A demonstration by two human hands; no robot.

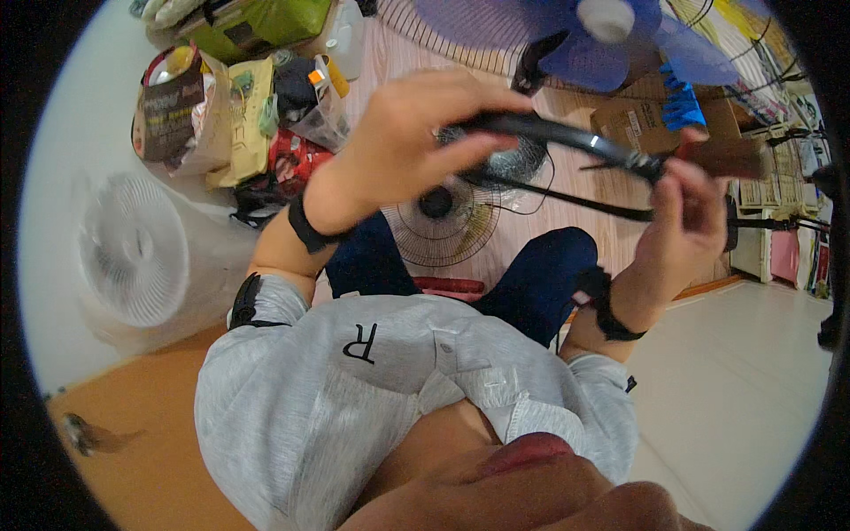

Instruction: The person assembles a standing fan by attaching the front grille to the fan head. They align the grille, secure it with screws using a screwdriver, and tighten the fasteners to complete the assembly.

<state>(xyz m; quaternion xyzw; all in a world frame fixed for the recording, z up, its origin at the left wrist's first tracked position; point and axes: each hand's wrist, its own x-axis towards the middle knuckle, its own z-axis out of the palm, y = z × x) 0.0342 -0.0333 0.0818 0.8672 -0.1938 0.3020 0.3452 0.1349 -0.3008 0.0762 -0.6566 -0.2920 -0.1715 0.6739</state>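
Note:
In front of my chest I hold a glossy black band (pixel 575 137) bent into a long loop, slightly blurred. My left hand (pixel 403 146) grips its left end from above, fingers curled over it and thumb below. At the other end, my right hand (pixel 682 226) pinches the band between thumb and fingers. Beyond it stands a fan with translucent blue-purple blades (pixel 589 53) and a wire guard (pixel 443 31) around them. Beneath the band, a round wire fan guard (pixel 443 239) with a dark centre lies on the floor near my knees.
At left, a white ribbed round piece (pixel 137 252) stands in clear plastic. Bags and packages (pixel 252 124) crowd the far left, beside a white jug (pixel 345 44). A cardboard box (pixel 629 124) and shelves (pixel 753 234) are at right. A red object (pixel 452 286) lies between my legs.

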